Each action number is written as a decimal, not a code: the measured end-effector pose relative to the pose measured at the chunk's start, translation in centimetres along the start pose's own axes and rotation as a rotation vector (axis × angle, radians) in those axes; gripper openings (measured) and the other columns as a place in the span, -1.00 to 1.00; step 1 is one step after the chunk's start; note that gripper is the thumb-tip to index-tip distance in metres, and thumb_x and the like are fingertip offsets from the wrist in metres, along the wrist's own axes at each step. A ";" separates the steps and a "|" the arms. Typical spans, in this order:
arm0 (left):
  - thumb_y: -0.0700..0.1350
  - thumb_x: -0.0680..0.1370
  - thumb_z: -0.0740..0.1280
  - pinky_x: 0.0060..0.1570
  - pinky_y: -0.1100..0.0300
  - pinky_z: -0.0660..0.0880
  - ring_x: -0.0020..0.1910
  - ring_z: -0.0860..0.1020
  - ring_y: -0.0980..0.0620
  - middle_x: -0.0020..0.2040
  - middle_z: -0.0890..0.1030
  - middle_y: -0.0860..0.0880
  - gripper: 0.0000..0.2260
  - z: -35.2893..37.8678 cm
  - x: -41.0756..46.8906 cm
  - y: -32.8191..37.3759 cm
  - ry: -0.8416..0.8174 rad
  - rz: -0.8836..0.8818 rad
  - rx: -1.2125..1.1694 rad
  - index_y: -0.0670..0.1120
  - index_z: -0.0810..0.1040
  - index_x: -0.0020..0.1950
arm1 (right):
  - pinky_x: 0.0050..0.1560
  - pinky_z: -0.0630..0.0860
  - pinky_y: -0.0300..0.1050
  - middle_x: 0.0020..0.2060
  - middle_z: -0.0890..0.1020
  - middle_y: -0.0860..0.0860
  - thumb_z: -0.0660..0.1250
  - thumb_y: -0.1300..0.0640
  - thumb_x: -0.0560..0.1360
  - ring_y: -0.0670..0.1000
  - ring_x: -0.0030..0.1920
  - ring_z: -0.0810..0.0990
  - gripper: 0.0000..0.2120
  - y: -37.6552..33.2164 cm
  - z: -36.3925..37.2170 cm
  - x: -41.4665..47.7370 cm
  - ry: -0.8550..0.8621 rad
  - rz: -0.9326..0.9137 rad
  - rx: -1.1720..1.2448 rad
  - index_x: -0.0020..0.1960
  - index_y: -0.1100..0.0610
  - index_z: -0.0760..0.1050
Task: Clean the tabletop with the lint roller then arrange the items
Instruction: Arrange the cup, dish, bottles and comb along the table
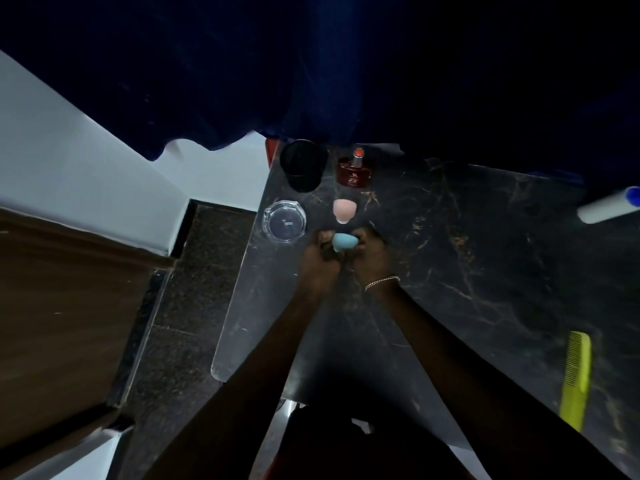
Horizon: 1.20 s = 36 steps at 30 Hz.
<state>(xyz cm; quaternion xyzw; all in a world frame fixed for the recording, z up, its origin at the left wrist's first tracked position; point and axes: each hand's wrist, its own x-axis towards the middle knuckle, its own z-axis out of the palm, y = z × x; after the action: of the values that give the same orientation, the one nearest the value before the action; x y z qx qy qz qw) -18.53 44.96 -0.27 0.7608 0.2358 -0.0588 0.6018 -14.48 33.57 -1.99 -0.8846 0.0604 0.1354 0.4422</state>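
On the dark marble tabletop [467, 237], a blue makeup sponge [344, 242] is held between my left hand [318, 261] and my right hand [372, 256], fingers of both closed around it. Just beyond stands a pink makeup sponge [343, 210]. Farther back are a black cup [303, 166] and a dark red perfume bottle [356, 169] with an orange cap. A clear glass ashtray [285, 220] sits left of my hands. The white lint roller [609, 206] with a blue end lies at the far right edge.
A yellow-green comb [576, 379] lies near the table's right front. A dark blue curtain [311, 71] hangs behind the table. The table's left edge drops to a dark floor [194, 271], with a brown wooden panel [69, 306] further left.
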 end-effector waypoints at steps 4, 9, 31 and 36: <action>-0.18 0.47 0.41 0.17 -0.06 0.61 -0.01 0.64 0.10 -0.02 0.66 0.09 -0.78 -1.3 1.0 -0.9 -0.009 0.023 -0.010 -0.03 0.56 0.10 | -0.06 0.54 -0.02 -0.13 0.66 0.09 0.44 0.09 0.34 0.06 -0.11 0.63 -0.76 -0.1 1.4 0.2 0.006 -0.033 -0.051 -0.03 0.14 0.55; -0.19 0.43 0.37 0.25 -0.17 0.58 0.11 0.66 -0.04 0.06 0.68 -0.02 -0.70 -2.1 1.6 -2.0 -0.034 0.018 0.014 0.02 0.57 0.15 | -0.09 0.44 -0.24 -0.11 0.66 0.11 0.51 0.20 0.35 0.05 -0.11 0.63 -0.72 0.0 2.5 0.2 0.007 -0.046 -0.038 0.02 0.18 0.56; 0.01 0.70 0.23 0.54 -0.05 0.33 0.60 0.30 -0.12 0.63 0.28 -0.16 -0.48 -4.4 -4.9 -3.4 -0.041 0.311 0.636 -0.13 0.26 0.64 | 0.44 0.33 0.11 0.47 0.34 0.14 0.32 0.01 0.54 0.13 0.48 0.31 -0.45 4.2 -2.0 -4.3 -0.010 -0.302 -0.495 0.47 0.15 0.31; 0.06 0.70 0.23 0.55 -0.04 0.24 0.61 0.29 -0.16 0.63 0.30 -0.18 -0.47 -1.6 -8.6 -4.9 -0.088 0.419 0.838 -0.13 0.29 0.63 | 0.24 0.48 0.09 0.44 0.44 0.10 0.32 -0.05 0.51 0.13 0.41 0.44 -0.47 7.9 -4.5 -9.0 0.038 -0.316 -0.693 0.42 0.12 0.42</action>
<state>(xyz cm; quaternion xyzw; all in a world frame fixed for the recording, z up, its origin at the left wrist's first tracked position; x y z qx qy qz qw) -28.56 44.85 -1.01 0.9662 0.0072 -0.0583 0.2510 -24.00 25.11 -2.89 -0.9824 -0.1182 0.0615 0.1310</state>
